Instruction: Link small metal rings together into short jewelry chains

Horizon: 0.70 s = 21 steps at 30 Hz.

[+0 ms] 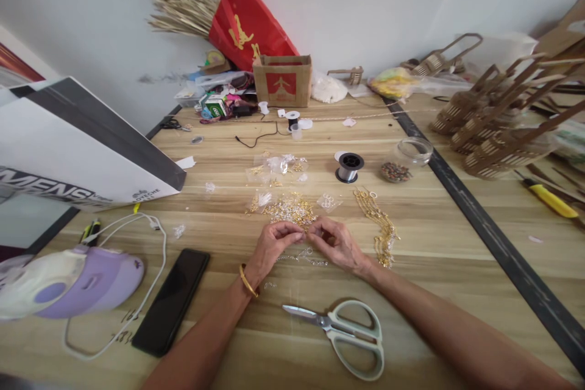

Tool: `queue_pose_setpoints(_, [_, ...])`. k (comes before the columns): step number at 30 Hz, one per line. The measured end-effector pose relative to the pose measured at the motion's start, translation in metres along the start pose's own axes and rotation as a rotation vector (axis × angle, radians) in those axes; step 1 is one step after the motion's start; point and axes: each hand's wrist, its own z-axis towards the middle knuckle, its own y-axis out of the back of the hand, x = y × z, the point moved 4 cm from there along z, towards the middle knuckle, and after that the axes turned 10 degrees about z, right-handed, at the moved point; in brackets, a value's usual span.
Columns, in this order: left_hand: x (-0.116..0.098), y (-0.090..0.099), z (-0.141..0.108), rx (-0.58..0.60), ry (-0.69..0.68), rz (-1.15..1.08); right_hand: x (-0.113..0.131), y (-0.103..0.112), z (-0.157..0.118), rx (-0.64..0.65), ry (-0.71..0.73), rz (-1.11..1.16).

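Observation:
My left hand (278,242), with a gold bangle (248,281) at the wrist, has thumb and forefinger pinched together. Close beside it, my right hand (336,242) pinches too, and the fingertips nearly meet. What lies between them is too small to make out. A silver chain (299,257) rests on the table just below the fingers. Right behind the hands spreads a pile of gold and silver beads or findings (292,208). Gold chains (382,228) lie to the right. In front of the hands are scissors (350,332) with pale handles, blades pointing left.
A wire spool (350,167) and a glass jar (404,161) with small beads stand behind. At left are a phone (171,301), a white cable (162,256) and a purple-white device (91,283). Small woven baskets (498,122) and a yellow-handled tool (553,200) sit at right.

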Motion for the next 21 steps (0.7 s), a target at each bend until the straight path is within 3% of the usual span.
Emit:
queue_pose_setpoints(11, [-0.001,-0.0009,-0.0001,0.013,-0.012,-0.011,-0.0009,-0.0016,0.0001,0.02,-0.002,0.009])
queue_pose_setpoints(21, [-0.0032,-0.0001,-0.0016,-0.005,-0.116,0.131,0.0007,-0.0005,0.0005,0.002,0.015,-0.004])
